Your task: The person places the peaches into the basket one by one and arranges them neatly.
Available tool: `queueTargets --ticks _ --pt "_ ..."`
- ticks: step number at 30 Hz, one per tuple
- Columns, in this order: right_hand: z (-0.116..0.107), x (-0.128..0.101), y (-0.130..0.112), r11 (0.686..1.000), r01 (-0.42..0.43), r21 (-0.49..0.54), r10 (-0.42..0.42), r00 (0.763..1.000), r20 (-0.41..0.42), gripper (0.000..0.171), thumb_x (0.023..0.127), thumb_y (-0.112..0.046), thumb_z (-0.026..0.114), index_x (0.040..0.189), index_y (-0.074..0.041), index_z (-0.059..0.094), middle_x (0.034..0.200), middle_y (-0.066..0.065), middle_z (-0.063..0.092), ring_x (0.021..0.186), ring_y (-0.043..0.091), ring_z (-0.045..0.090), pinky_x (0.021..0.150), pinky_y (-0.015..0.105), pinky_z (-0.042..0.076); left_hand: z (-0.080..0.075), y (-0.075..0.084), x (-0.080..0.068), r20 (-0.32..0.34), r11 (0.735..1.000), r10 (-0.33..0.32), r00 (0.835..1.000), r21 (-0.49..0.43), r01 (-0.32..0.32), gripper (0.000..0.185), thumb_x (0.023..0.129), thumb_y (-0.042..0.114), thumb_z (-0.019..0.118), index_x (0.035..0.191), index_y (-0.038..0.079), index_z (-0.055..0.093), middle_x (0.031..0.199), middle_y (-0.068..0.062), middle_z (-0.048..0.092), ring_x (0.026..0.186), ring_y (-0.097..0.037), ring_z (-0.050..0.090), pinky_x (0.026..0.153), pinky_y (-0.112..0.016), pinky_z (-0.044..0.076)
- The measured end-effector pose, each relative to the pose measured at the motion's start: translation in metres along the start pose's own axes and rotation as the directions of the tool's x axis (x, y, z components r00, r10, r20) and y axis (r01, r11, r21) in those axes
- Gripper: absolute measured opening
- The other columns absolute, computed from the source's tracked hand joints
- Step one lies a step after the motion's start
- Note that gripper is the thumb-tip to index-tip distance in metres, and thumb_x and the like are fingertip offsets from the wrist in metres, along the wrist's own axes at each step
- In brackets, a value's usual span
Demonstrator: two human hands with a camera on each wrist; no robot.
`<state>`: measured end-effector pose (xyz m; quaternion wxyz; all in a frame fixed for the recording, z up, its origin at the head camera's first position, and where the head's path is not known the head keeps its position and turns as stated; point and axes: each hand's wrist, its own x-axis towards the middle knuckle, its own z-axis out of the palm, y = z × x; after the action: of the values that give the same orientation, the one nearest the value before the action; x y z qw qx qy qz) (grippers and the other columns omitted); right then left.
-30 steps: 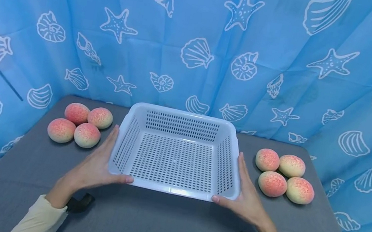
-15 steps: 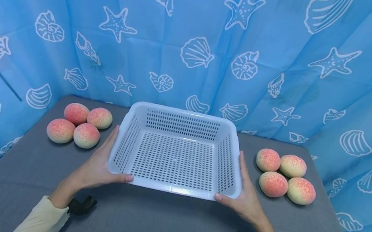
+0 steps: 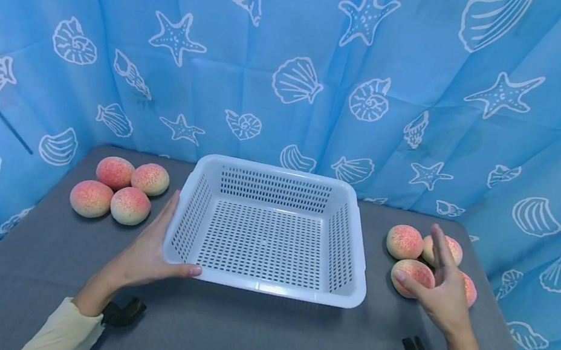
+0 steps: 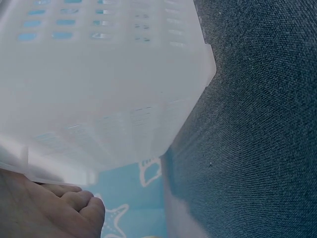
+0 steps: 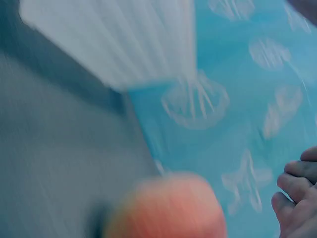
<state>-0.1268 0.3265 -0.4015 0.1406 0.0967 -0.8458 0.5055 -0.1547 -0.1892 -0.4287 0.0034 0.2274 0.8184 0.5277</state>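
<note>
Head view – basket: a white perforated basket [image 3: 269, 231] stands on the grey table [image 3: 243, 340], in the middle, before the blue shell-print curtain [image 3: 298, 61].
Head view – left hand: the left hand [image 3: 146, 255] lies flat along the basket's left wall, fingers straight and together, thumb laid along the near rim at the left corner.
Head view – right hand: the right hand [image 3: 441, 289] is off the basket, raised to its right, fingers loosely spread and a little bent, holding nothing – just over the right-hand peaches [image 3: 412, 260].
Head view – other fruit: four more peaches [image 3: 115, 189] sit in a cluster left of the basket, just beyond the left fingertips.
Left wrist view – basket: the basket's wall [image 4: 104, 84] fills the frame from below; fingers [image 4: 69, 208] lie under its rim, close together.
Right wrist view – blurred: a peach [image 5: 166, 208] shows close below, the basket's corner [image 5: 124, 39] above left; curled fingertips [image 5: 297, 198] at the right edge touch nothing.
</note>
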Motion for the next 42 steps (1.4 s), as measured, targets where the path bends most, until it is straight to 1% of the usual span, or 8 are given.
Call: queueTargets --ticks 1,3,8,13,20,27,36,42 --pt "-0.009 -0.001 0.005 1.0 -0.016 -0.013 0.016 1.0 -0.024 0.1 0.088 0.001 0.074 0.164 -0.016 0.011 0.17 0.01 0.01 0.155 0.015 0.009 0.118 0.016 0.017 0.0 0.0 0.0 0.002 1.0 0.002 1.0 -0.004 -0.002 0.132 0.072 0.024 0.095 0.164 0.028 0.001 0.162 -0.009 0.019 0.122 -0.04 0.057 0.084 -0.04 0.06" --pt "-0.025 -0.003 0.015 0.998 -0.048 -0.032 0.046 0.996 -0.07 0.094 0.091 0.002 0.071 0.163 -0.015 0.014 0.169 0.01 0.014 0.154 0.014 0.013 0.112 0.008 0.023 0.0 0.0 0.0 0.002 1.0 -0.001 1.0 -0.006 0.001 0.133 0.071 0.024 0.095 0.164 0.029 0.001 0.162 -0.009 0.019 0.121 -0.04 0.058 0.085 -0.04 0.06" --pt "-0.059 -0.011 0.043 0.987 -0.138 -0.077 0.123 0.977 -0.173 0.087 0.093 0.001 0.07 0.162 -0.012 0.018 0.167 0.007 0.024 0.152 0.012 0.022 0.107 0.007 0.029 0.001 -0.001 -0.001 -0.005 1.0 -0.021 1.0 0.007 0.021 0.134 0.071 0.028 0.095 0.164 0.029 -0.001 0.163 -0.009 0.017 0.118 -0.038 0.059 0.085 -0.039 0.06" --pt "-0.078 -0.019 0.064 0.973 -0.218 -0.079 0.198 0.959 -0.201 0.085 0.096 -0.001 0.068 0.162 -0.009 0.016 0.167 0.005 0.024 0.15 0.009 0.024 0.108 0.006 0.028 0.0 -0.002 -0.001 -0.011 1.0 -0.024 1.0 0.019 0.024 0.135 0.072 0.027 0.095 0.164 0.027 -0.004 0.165 -0.009 0.013 0.118 -0.037 0.058 0.083 -0.039 0.06" --pt "-0.081 -0.029 0.094 0.935 -0.351 0.057 0.355 0.93 -0.094 0.09 0.098 -0.01 0.067 0.162 -0.007 0.005 0.169 0.003 0.013 0.151 0.004 0.015 0.111 0.007 0.022 -0.001 -0.003 -0.003 -0.017 0.997 -0.028 0.999 0.071 0.029 0.137 0.072 0.03 0.095 0.163 0.029 -0.008 0.167 -0.009 0.007 0.118 -0.034 0.058 0.088 -0.045 0.056" --pt "-0.078 -0.035 0.112 0.919 -0.384 0.087 0.389 0.92 -0.055 0.091 0.098 -0.012 0.068 0.162 -0.004 0.003 0.169 -0.001 0.011 0.148 -0.003 0.014 0.111 0.006 0.02 -0.001 -0.004 -0.001 -0.01 0.999 -0.019 1.0 0.049 0.02 0.136 0.072 0.027 0.094 0.164 0.026 -0.006 0.166 -0.009 0.01 0.118 -0.035 0.058 0.087 -0.042 0.058" --pt "-0.078 -0.033 0.112 0.881 -0.469 -0.054 0.467 0.883 -0.053 0.093 0.096 -0.024 0.072 0.164 -0.013 0.009 0.169 0.009 0.009 0.149 0.001 0.017 0.109 0.006 0.025 -0.001 -0.003 0.0 -0.009 0.999 -0.02 1.0 0.029 0.02 0.135 0.072 0.027 0.095 0.164 0.028 -0.004 0.164 -0.009 0.015 0.119 -0.036 0.058 0.085 -0.038 0.06" --pt "-0.077 -0.032 0.11 0.848 -0.509 -0.151 0.502 0.861 -0.084 0.095 0.092 -0.032 0.077 0.161 -0.002 0.02 0.163 0.027 0.022 0.138 -0.001 0.034 0.091 0.002 0.039 0.0 -0.004 -0.001 -0.016 0.997 -0.042 0.999 0.067 0.043 0.136 0.072 0.031 0.094 0.164 0.027 -0.006 0.166 -0.007 0.011 0.118 -0.033 0.058 0.087 -0.04 0.058"
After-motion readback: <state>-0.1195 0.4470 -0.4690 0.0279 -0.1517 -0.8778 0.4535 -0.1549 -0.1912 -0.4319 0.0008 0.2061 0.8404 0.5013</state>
